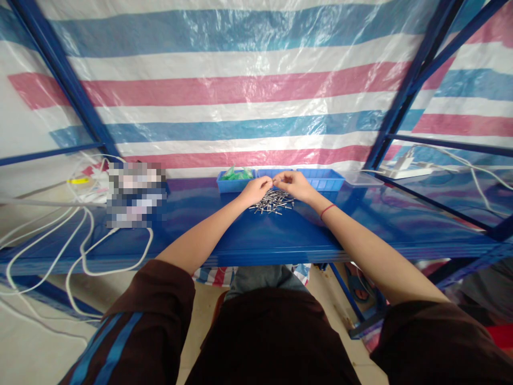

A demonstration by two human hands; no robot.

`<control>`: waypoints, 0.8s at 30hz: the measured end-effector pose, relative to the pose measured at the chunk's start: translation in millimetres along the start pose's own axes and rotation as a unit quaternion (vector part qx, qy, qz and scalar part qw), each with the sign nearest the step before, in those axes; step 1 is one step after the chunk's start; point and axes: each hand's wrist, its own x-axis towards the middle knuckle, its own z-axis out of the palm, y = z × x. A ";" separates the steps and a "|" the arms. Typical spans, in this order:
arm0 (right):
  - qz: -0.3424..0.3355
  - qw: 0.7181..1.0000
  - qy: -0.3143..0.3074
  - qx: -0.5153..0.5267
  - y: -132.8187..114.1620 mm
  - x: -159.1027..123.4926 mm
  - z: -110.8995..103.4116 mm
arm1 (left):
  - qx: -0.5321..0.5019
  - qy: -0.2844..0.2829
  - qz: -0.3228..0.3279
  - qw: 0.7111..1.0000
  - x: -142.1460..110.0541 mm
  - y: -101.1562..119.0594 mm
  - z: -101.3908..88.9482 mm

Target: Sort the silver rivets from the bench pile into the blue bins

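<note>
A loose pile of thin silver metal pins that look like blind rivets (274,202) lies on the blue shelf. Above its back edge, my left hand (257,191) has thumb and fingers pinched together. My right hand (295,185), with a red cord at the wrist, meets it fingertip to fingertip, also closed in a pinch. Whatever sits between the fingertips is too small to make out. Just behind the hands stand blue plastic bins: the left bin (232,185) has green material in it, the middle bin (267,172) is partly hidden by my hands, and the right bin (326,182) is in plain sight.
White cables (86,240) loop over the shelf's left side beside a blurred-out patch. A clear plastic lid (364,179) lies right of the bins. Farther right is a white power strip (406,168). Blue metal posts (390,128) and a striped plastic sheet (240,96) bound the shelf.
</note>
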 end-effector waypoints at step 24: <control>-0.028 0.993 0.045 -0.103 -3.0 -2.2 -0.9 | -0.039 0.086 0.014 0.995 2.5 -2.8 3.4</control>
